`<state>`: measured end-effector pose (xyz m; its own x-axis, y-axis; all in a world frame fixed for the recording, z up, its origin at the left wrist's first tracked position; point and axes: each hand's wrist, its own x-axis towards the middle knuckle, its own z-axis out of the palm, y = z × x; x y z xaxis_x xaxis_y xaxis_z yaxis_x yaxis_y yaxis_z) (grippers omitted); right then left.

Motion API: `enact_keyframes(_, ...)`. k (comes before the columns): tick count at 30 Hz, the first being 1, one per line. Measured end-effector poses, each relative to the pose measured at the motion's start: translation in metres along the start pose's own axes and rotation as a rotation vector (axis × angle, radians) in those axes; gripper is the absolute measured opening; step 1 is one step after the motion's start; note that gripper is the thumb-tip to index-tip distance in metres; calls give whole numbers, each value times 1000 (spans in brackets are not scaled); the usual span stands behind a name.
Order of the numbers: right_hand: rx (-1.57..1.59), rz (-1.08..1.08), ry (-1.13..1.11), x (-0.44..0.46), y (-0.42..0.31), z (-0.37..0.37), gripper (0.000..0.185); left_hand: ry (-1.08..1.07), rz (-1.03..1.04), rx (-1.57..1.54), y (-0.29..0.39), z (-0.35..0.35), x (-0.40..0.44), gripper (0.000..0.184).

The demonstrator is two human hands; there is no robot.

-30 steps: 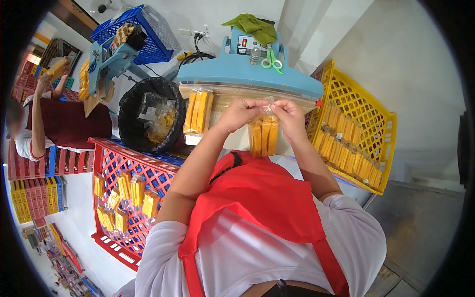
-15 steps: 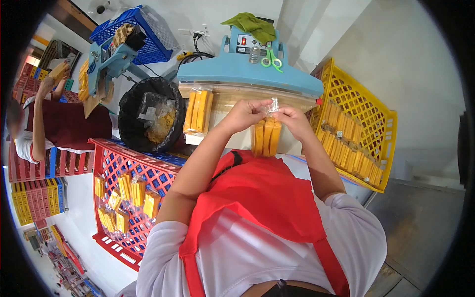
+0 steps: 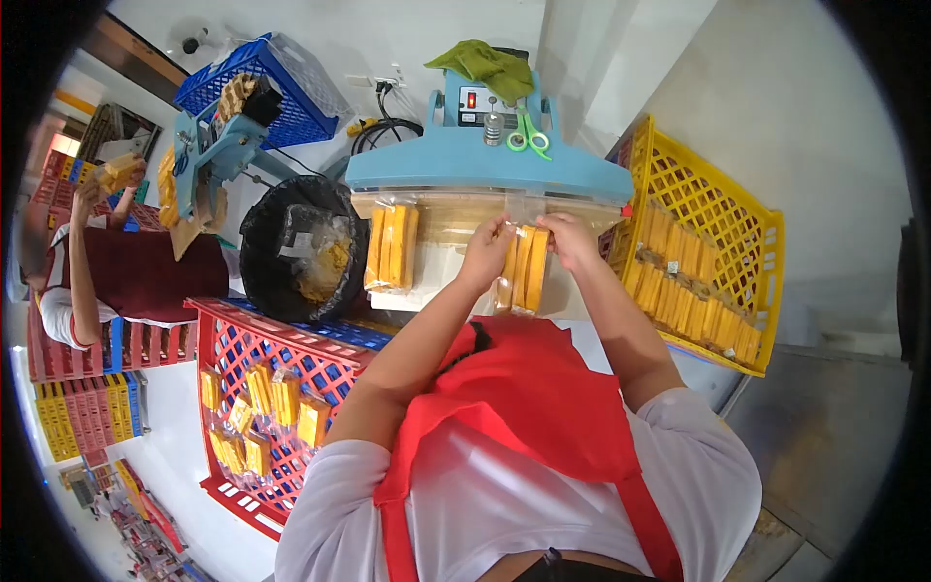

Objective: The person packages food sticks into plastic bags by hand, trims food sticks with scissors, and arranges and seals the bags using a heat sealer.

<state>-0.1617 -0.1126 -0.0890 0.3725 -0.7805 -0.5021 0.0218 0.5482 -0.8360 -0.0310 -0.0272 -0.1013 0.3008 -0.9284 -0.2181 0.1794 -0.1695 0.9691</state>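
My left hand point(image 3: 488, 254) pinches the left side of a clear plastic bag of yellow-orange sticks point(image 3: 526, 271), near its top. At the bag's upper right, my right hand point(image 3: 570, 240) is closed on the plastic. The bag's open end reaches up to the jaw of a blue bag sealer point(image 3: 490, 167). A second bag of yellow sticks point(image 3: 391, 246) lies at the left of the sealer's front ledge, its top edge at the jaw. Green-handled scissors point(image 3: 529, 139) and a green cloth point(image 3: 482, 68) rest on the sealer.
A yellow crate point(image 3: 766, 291) with rows of bagged sticks stands at right. To the left are a red crate point(image 3: 276, 341) holding several bags and a black-lined bin point(image 3: 260, 228). Beyond, a co-worker point(image 3: 126, 272) handles a bag near another blue sealer point(image 3: 218, 131).
The bag in my hands has moved up against the sealer, its top now flat at the jaw. My hands have spread to its two sides. The co-worker's raised hands have shifted slightly.
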Motion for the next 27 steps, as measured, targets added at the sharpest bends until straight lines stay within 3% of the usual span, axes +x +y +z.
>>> enact_keyframes(5, 95, 18, 41, 38, 2, 17, 7, 67, -143, -114, 13, -8, 30, 36)
enact_keyframes(7, 108, 52, 84, 28, 2, 23, 7, 90, -39, -50, 11, -10, 32, 37)
enact_keyframes(11, 3, 91, 11, 19, 19, 6, 8, 90, -132, -194, -2, -5, 0, 38)
enact_keyframes(13, -33, 128, -49, 14, 17, 5, 9, 253, -60, -74, -12, 5, -20, 39)
enact_keyframes(15, -88, 91, -109, 10, 15, 8, 12, 286, -92, -188, -12, 11, -27, 40)
enact_keyframes(19, 17, 68, -22, 23, 9, 13, 13, 274, 6, 25, 0, 6, 2, 41)
enact_keyframes(21, 195, -25, 151, 30, 12, 10, 15, 162, 14, 132, 2, 4, 27, 40)
enact_keyframes(24, 119, -154, 112, -5, 16, 17, 32, 228, -104, -84, -9, 6, 50, 35)
enact_keyframes(27, 26, -332, 71, -20, 34, 30, 48, 205, -96, -46, 4, 7, 43, 31)
